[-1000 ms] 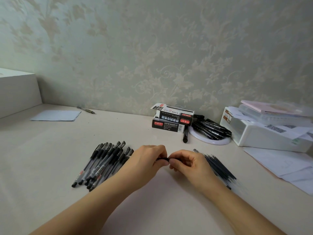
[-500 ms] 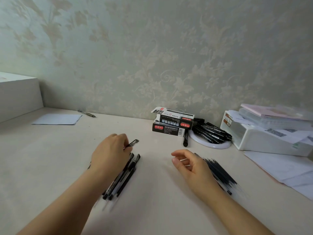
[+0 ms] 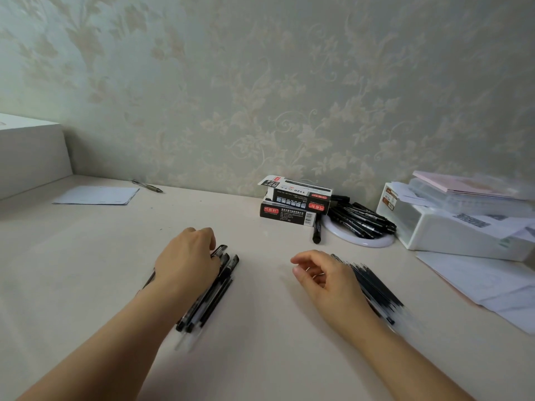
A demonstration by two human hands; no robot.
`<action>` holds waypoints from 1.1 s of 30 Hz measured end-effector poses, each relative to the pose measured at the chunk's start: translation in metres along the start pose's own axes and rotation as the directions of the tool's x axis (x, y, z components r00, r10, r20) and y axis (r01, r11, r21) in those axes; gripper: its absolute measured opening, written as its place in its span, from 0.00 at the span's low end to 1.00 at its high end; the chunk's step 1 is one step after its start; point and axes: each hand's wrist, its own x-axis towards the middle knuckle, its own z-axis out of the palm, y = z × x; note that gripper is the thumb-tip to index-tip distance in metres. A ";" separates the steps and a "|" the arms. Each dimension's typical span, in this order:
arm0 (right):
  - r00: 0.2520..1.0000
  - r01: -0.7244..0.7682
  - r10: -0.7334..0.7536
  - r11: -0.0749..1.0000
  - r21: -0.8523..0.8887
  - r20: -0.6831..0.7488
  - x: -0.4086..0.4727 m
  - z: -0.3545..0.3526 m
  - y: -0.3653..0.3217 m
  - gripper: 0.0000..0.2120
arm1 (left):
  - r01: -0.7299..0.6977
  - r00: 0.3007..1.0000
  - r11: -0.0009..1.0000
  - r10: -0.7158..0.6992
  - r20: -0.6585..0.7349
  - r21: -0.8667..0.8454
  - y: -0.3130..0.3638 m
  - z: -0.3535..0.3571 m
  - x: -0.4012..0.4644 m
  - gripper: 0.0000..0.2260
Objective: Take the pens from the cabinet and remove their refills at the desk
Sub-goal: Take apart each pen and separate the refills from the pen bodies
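- Head view: the left hand (image 3: 188, 260) lay knuckles-up on the row of black-capped clear-barrelled gel pens (image 3: 212, 287) at left-centre of the pale beige surface (image 3: 86, 270). Its fingers curled down at the cap ends; whether they had closed round one pen could not be told.
- Head view: the right hand (image 3: 321, 277) hovered just off the surface, fingers loosely bent, holding nothing. The fan of thin dark refills (image 3: 376, 287) lay just beside and partly under it, on its outer side.
- Step, as judged: between pens, with the left hand selecting another from the row and the refill pile already sizeable.
- Next move, as judged: single out one pen without scattering its neighbours, bring it to the bare middle strip between the hands, and have the right hand meet it to unscrew the barrel.
- Room: the open strip between the two piles was wide and the near surface bare; its near edge was out of frame.
- Far side: two stacked black pen boxes (image 3: 292, 202), a loose black pen (image 3: 317, 234) and a white round dish heaped with black pens (image 3: 362, 224) stood well apart from the hands.
- Right: a white plastic box (image 3: 451, 230) and loose white papers (image 3: 486, 282) crowded the area near the refills.
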 end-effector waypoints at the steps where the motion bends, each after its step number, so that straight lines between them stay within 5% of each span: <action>1: 0.999 0.024 -0.025 0.998 -0.059 -0.025 0.001 -0.001 0.000 0.05 | 0.001 1.000 1.000 0.000 -0.001 0.003 0.001 0.000 0.000 0.07; 5: 0.987 0.017 -0.077 0.925 -0.380 -0.142 0.003 -0.015 0.001 0.04 | -0.017 0.997 1.000 0.017 -0.073 -0.008 0.009 0.000 -0.002 0.09; 10: 0.989 -0.141 0.090 0.779 -0.611 -0.115 0.001 -0.024 0.003 0.07 | -0.230 0.964 0.964 0.206 -0.169 -0.134 0.031 0.007 -0.016 0.07; 14: 0.988 -0.150 0.128 0.727 -0.670 -0.082 0.001 -0.023 0.001 0.07 | -0.385 0.921 0.898 0.357 -0.156 -0.216 0.043 0.016 -0.028 0.03; 21: 0.991 -0.120 0.124 0.698 -0.706 -0.046 0.003 -0.021 0.001 0.09 | -0.399 0.915 0.863 0.396 -0.075 -0.310 0.047 0.027 -0.029 0.02; 25: 0.984 -0.165 0.102 0.845 -0.508 -0.149 0.006 -0.026 -0.003 0.09 | -0.395 0.917 0.855 0.387 -0.095 -0.336 0.045 0.029 -0.027 0.03; 28: 0.962 -0.230 0.198 0.959 -0.167 -0.188 0.008 -0.025 -0.010 0.09 | -0.393 0.919 0.844 0.377 -0.117 -0.365 0.047 0.029 -0.027 0.05; 33: 0.911 -0.390 0.410 0.821 0.417 0.045 0.008 -0.012 -0.023 0.12 | -0.408 0.909 0.803 0.399 -0.117 -0.435 0.050 0.028 -0.027 0.12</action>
